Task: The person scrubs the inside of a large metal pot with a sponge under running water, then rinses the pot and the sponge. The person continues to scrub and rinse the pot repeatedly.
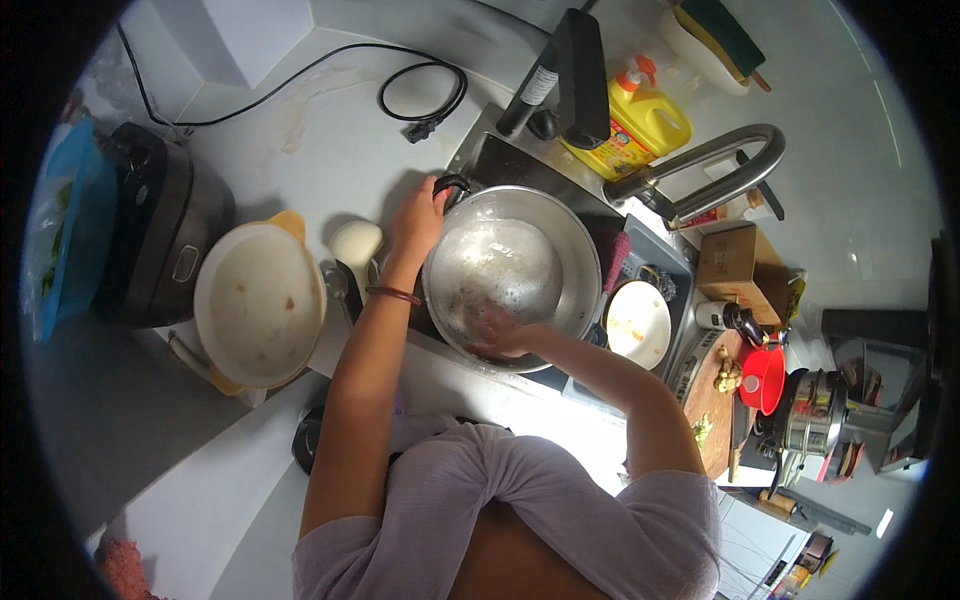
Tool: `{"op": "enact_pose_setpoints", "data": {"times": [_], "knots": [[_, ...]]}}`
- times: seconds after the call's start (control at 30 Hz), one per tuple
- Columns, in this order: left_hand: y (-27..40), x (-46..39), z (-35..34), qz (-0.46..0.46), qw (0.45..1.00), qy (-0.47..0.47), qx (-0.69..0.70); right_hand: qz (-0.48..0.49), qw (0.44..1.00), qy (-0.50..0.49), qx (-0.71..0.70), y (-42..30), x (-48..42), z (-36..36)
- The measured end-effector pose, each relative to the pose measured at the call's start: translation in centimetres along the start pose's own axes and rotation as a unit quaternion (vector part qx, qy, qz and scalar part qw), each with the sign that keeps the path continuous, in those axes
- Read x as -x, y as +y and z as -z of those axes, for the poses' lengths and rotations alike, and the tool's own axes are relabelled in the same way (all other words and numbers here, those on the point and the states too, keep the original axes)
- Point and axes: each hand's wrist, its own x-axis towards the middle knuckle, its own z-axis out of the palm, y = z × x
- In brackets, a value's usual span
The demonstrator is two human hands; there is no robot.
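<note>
A wide metal pot (581,262) with soapy-looking, cloudy water (499,255) in it sits over the sink (517,161). My left hand (418,217) grips the pot's black side handle (452,182) at the upper left. Inside the pot, at the near side, my right hand (499,330) is dipped into the water. Its fingers are blurred below the surface, so whether they hold anything is hidden. Beside my left forearm lie a white ladle (356,244) and a metal spoon (336,283) on the counter.
Left stand a yellow-handled oval dish (259,307) and a dark appliance (169,232). A power cord (330,56) crosses the counter. The faucet (720,165) and yellow detergent bottle (637,124) are behind the sink. Right are a white bowl (637,322), grey basket (686,285) and cutting board (712,405).
</note>
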Motion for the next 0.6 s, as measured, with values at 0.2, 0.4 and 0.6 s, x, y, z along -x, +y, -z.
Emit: {"op": "enact_pose_setpoints", "data": {"times": [0.2, 0.4, 0.6], "knots": [[1.0, 0.0, 0.8, 0.021, 0.999, -0.038, -0.021, -0.049, 0.999, -0.002, -0.007, 0.9, -4.4, -1.1], [0.1, 0.2, 0.9, 0.007, 1.0, -0.005, -0.002, -0.067, 0.992, 0.087, 0.06, -0.1, -5.3, 1.8], [0.4, 0.1, 0.7, 0.009, 1.0, -0.003, -0.006, -0.078, 0.974, 0.174, 0.118, 1.8, -6.6, 3.1]]}}
